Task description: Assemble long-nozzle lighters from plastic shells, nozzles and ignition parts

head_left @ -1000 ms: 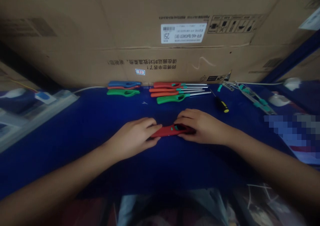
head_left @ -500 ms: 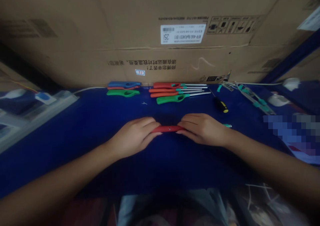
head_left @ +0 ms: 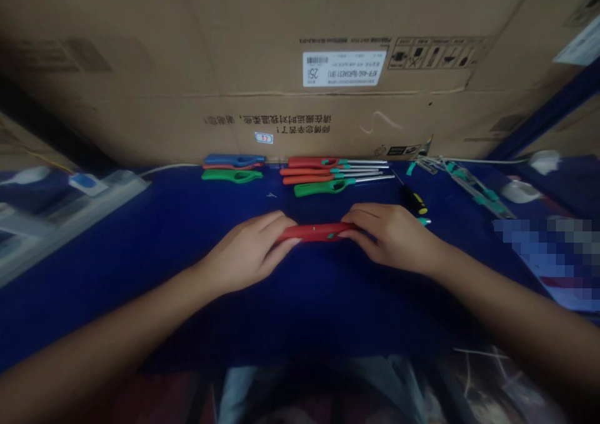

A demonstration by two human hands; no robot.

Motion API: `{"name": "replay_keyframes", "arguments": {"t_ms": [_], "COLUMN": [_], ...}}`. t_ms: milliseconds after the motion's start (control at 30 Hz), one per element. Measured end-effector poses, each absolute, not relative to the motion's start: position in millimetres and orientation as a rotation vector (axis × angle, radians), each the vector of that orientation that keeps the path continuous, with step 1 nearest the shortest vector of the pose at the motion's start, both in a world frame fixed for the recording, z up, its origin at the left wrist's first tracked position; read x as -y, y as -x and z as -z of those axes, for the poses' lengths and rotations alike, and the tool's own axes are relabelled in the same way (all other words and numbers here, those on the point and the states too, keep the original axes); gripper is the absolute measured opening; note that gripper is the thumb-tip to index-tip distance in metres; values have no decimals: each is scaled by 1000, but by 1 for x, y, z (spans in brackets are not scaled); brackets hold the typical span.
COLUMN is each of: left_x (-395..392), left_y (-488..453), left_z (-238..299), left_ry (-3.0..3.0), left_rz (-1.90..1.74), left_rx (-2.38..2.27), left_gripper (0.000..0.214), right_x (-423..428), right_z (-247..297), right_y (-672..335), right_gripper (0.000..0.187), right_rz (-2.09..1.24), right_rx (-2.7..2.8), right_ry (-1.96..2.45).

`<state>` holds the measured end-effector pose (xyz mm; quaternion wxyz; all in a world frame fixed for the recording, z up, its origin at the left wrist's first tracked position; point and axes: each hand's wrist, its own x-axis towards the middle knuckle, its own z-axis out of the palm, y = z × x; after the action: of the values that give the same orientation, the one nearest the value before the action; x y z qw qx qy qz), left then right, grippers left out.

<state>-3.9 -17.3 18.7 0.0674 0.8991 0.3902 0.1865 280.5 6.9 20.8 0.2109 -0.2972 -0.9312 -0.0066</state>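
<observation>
Both hands grip a red long-nosed lighter (head_left: 315, 231), held level above the blue table. My left hand (head_left: 255, 246) is closed around its left end, thumb beneath. At the other end, my right hand (head_left: 387, 233) pinches the red body, where a small teal piece shows by the fingertips. Beyond the right knuckles a teal and silver tip (head_left: 424, 221) sticks out; the part leading to it is hidden by the hand. Behind lie several red and green lighters (head_left: 319, 189) with silver nozzles. A black and yellow screwdriver (head_left: 413, 200) lies behind my right hand.
Blue and green lighter handle shells (head_left: 232, 176) lie at the back left. Thin metal rods with teal parts (head_left: 482, 192) lie at the back right. A large cardboard sheet (head_left: 262, 67) stands along the table's rear edge. A white-grey strip (head_left: 112, 192) runs along the left.
Both hands have lifted the red lighter slightly away from me and turned it, so more of its side and a teal piece show. The teal and silver tip moved with the right hand.
</observation>
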Motion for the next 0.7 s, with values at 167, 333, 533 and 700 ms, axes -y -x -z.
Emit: {"name": "replay_keyframes", "arguments": {"t_ms": [167, 333, 533, 700], "left_x": [16, 15, 19, 21], "left_y": [3, 4, 2, -1], "left_z": [-14, -8, -6, -2], "left_ry": [-2798, -3003, -3030, -2945], "left_rz": [-452, -573, -750, -643], "left_rx": [-1199, -1125, -925, -953], "left_gripper": [43, 38, 33, 35], "right_x": [-4, -4, 4, 8], "right_z": [-20, -20, -12, -10], "right_y": [-275, -272, -265, -260], "right_gripper": [26, 34, 36, 33], "right_rz": [-71, -198, -108, -115], "right_rx": [2665, 2736, 2696, 2658], "right_ry": [954, 807, 567, 581]}}
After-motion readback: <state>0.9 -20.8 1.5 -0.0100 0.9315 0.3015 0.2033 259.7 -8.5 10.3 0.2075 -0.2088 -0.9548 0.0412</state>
